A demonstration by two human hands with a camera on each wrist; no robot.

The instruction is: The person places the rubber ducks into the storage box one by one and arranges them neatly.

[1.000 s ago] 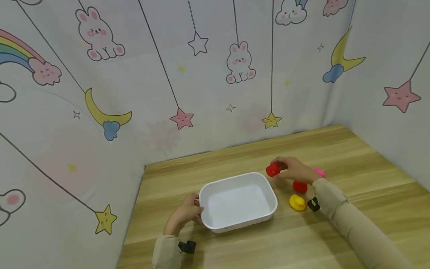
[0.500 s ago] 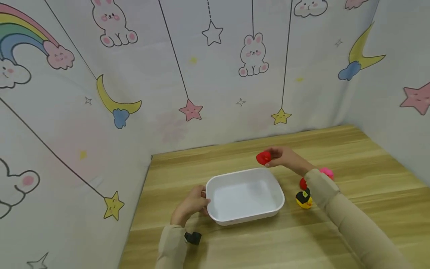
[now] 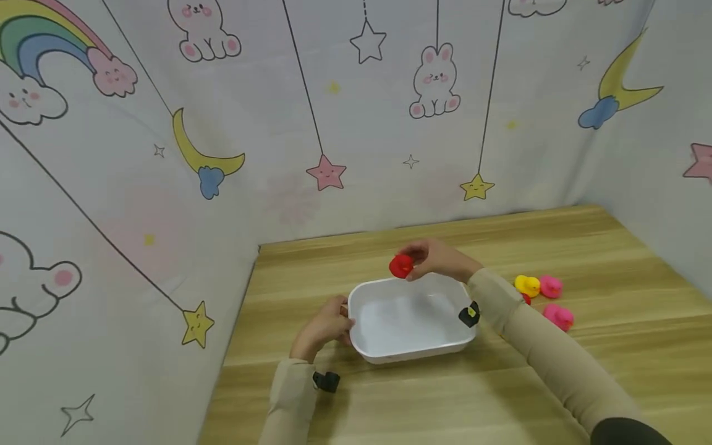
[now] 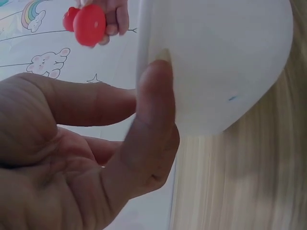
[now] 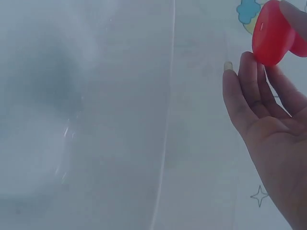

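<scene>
Red duck (image 3: 400, 266) is pinched in the fingertips of the right hand (image 3: 436, 259), held in the air over the far rim of the tub (image 3: 411, 351). It looks like a small hollow rubber toy, so I judge it light, soft and a little springy; a gentle pinch on its round body should be enough, and a hard squeeze would only deform it. The left hand (image 3: 325, 324) grips the left end of the tub, thumb over the rim. Right of the tub, on the counter (image 3: 612, 259), lie a yellow duck (image 3: 526, 285) and two pink ducks (image 3: 552, 286). The left wrist view shows the thumb (image 4: 153, 120) pressed on the white wall, a detail the head view is too far away to give.
</scene>
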